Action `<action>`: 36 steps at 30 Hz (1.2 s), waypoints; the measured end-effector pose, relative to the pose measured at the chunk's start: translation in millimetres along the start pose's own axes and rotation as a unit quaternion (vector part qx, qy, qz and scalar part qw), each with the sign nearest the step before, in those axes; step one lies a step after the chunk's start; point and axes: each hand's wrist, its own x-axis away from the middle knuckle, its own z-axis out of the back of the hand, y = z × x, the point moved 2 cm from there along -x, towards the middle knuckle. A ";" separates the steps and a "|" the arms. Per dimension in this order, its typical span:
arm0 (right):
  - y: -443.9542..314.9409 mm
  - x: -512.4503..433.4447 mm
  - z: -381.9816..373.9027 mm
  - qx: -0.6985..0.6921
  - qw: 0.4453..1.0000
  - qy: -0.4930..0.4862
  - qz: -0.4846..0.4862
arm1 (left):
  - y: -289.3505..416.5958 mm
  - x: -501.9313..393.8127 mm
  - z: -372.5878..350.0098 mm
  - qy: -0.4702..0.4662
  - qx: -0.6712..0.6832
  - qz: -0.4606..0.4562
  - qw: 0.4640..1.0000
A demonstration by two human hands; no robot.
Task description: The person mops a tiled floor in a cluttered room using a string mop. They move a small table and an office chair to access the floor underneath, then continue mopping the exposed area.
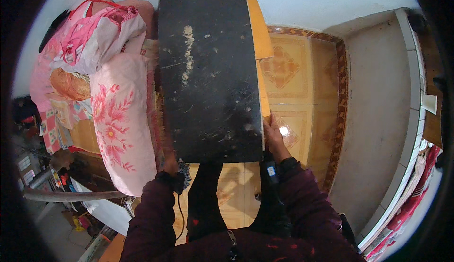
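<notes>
A scuffed black tabletop [212,84], seen from above, stretches away from my legs towards the wall. It bears white scratches and a long pale worn streak. Yellow-orange panels [260,31] show along its right side, below the top. My right hand [273,136] grips the right edge near the closest corner, its fingertips against the yellow part. On the opposite side, my left hand [171,164] is at the left edge, blurred and partly in shadow, so its fingers are hard to make out. What lies beneath the tabletop is hidden.
Left of the tabletop is a bed with a pink floral pillow [122,130] and piled pink cloths [106,31]. Patterned floor tiles [291,74] and a grey low wall [376,95] are on the right. A white cup [430,104] stands beyond it. A dark cord [181,212] hangs below my left wrist.
</notes>
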 end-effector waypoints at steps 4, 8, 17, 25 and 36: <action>-18.5 10.3 -4.8 0.013 0.995 -0.099 -0.031 | -5.2 4.4 8.8 -0.001 -0.031 -0.040 0.999; -50.1 -44.4 -7.9 0.087 0.996 -0.005 0.029 | -9.3 13.7 8.0 -0.016 -0.097 -0.050 0.994; -120.8 -144.7 5.3 0.098 0.990 -0.038 0.090 | 25.6 18.2 -1.1 0.156 -0.028 0.083 0.984; -146.3 -134.1 -34.4 0.074 0.987 -0.119 0.073 | 14.5 -7.3 -8.5 0.256 0.206 0.184 0.926; -135.4 -142.7 -79.6 0.055 0.943 -0.268 0.187 | -26.1 -8.3 -7.2 0.157 0.259 0.174 0.937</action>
